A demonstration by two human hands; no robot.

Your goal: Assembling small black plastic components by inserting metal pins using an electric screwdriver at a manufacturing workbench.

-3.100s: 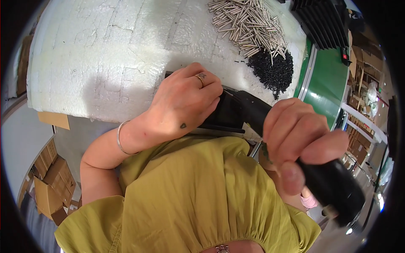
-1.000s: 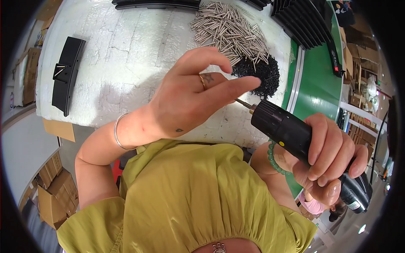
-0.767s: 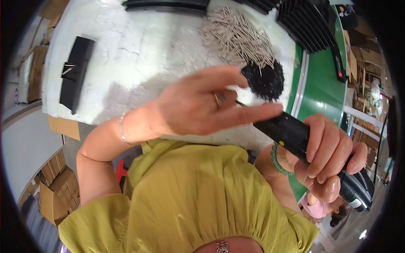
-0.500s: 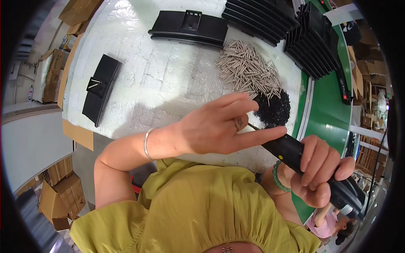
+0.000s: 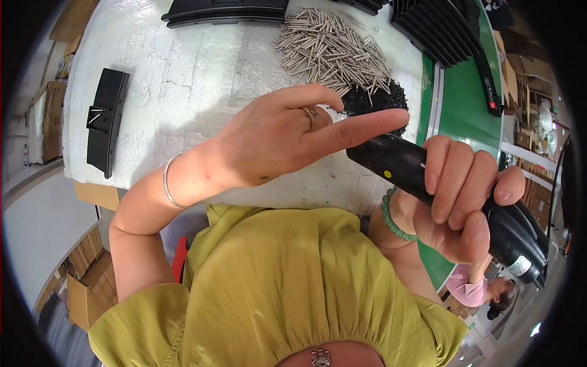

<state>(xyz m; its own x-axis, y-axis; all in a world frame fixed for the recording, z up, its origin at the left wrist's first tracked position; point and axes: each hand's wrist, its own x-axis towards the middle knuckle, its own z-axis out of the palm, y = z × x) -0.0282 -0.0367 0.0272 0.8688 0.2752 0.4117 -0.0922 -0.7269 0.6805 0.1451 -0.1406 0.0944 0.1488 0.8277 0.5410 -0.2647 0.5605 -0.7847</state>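
Observation:
My right hand (image 5: 455, 189) is wrapped round a black power screwdriver (image 5: 391, 160) with a yellow dot on its body. The tool lies slanted, its front end toward my left hand. My left hand (image 5: 287, 131) is beside that front end, its index finger stretched over it and the other visible fingers bent. Its thumb and palm side are hidden, so what they hold, if anything, does not show. Just beyond the left fingers lie a heap of thin silver metal pins (image 5: 333, 52) and a pile of small black pieces (image 5: 385, 101).
A black curved plastic part (image 5: 107, 125) with silver pins at its middle lies on the white-covered table (image 5: 183, 79) at left. Another black part (image 5: 226, 12) sits at the far edge. Stacked black parts (image 5: 437, 30) stand far right, near a green surface (image 5: 461, 128). A person in pink (image 5: 468, 286) is lower right.
The view has shifted, so the table things appear higher and further left. My left hand still reaches across toward the screwdriver's front end, and my right hand keeps its grip.

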